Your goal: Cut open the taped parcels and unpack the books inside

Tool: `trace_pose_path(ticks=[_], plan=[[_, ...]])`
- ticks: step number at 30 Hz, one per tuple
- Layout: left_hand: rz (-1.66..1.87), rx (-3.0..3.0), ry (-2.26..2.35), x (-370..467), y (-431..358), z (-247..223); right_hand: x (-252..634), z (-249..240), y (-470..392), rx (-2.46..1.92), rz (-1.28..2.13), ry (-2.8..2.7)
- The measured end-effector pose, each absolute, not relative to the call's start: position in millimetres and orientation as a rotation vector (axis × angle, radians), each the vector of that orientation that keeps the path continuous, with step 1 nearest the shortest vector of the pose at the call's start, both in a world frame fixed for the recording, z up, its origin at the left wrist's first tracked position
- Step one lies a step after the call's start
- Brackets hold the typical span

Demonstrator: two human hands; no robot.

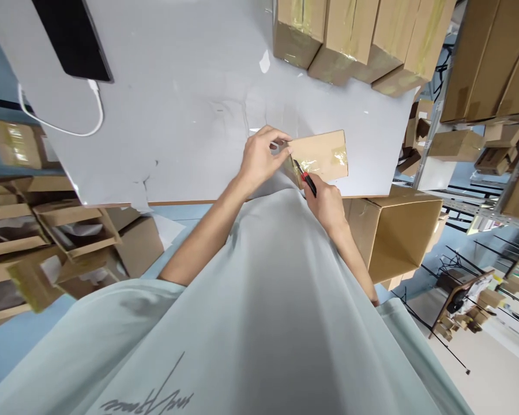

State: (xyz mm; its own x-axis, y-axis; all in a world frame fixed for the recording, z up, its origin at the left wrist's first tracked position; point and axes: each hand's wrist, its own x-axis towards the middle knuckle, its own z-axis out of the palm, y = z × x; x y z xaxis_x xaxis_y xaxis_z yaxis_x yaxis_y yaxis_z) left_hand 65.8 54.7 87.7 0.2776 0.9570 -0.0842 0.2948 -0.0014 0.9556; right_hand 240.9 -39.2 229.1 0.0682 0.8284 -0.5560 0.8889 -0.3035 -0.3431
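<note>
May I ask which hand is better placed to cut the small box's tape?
Probably the right hand: it holds the knife, blade close to the tape, while the left hand touches the small box.

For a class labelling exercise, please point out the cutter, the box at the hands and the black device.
Cutter [306, 178], head view: its handle.
Box [321, 151], head view: its upper face.
Black device [72, 40], head view: its dark face.

Small brown carton [322, 152] (shiny tape [339, 156]), red-black cutter [306, 178], blade [297, 165] at carton's left end
</note>
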Motion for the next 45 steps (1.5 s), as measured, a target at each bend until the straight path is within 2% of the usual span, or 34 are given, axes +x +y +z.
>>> trace_pose_path(ticks=[6, 20, 28, 45], plan=[[0.822, 1.461, 1.193, 67.7, 55.1, 73.9, 231.3, 223.3, -32.3, 2.247, -0.967, 1.795], [0.849, 1.418, 1.216, 75.4, 51.7, 76.9, 193.2, 224.3, -18.3, 2.190, -0.783, 1.548], [0.826, 1.403, 1.312, 78.4, 47.8, 93.0, 182.9, 257.3, -9.4, 2.007, -0.745, 1.425], [0.806, 1.492, 1.428, 80.9, 36.1, 88.6, 195.8, 249.0, -51.6, 1.915, -0.804, 1.461]])
